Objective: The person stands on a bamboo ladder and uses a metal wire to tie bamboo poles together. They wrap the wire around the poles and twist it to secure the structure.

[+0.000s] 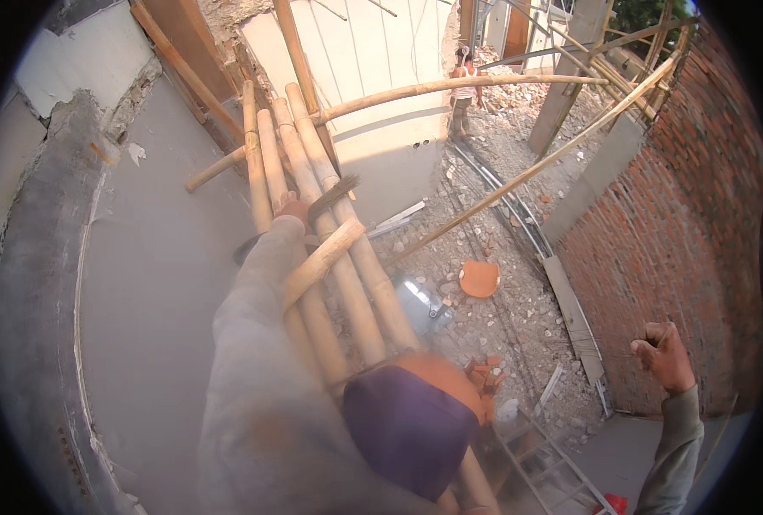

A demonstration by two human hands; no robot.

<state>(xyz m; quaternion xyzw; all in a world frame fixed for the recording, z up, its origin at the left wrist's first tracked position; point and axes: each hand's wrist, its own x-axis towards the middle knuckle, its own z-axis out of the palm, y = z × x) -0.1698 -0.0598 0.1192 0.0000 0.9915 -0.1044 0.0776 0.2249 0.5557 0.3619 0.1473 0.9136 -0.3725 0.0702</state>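
Note:
My left arm, in a grey sleeve, reaches forward over a row of long bamboo poles. At its end my left hand is closed on one of the poles, with the fingertips partly hidden. Right beside it, a dark band with a frayed end crosses the poles. A short bamboo piece lies slantwise over them, close to my forearm. Out to the right, my right hand is raised in a loose fist, apart from everything, and nothing shows in it. A rounded purple and orange thing, blurred, covers the poles' near part.
Far below, rubble covers the ground, with an orange piece on it. A ladder stands at lower right. A brick wall rises on the right, a grey wall on the left. Another person stands far off.

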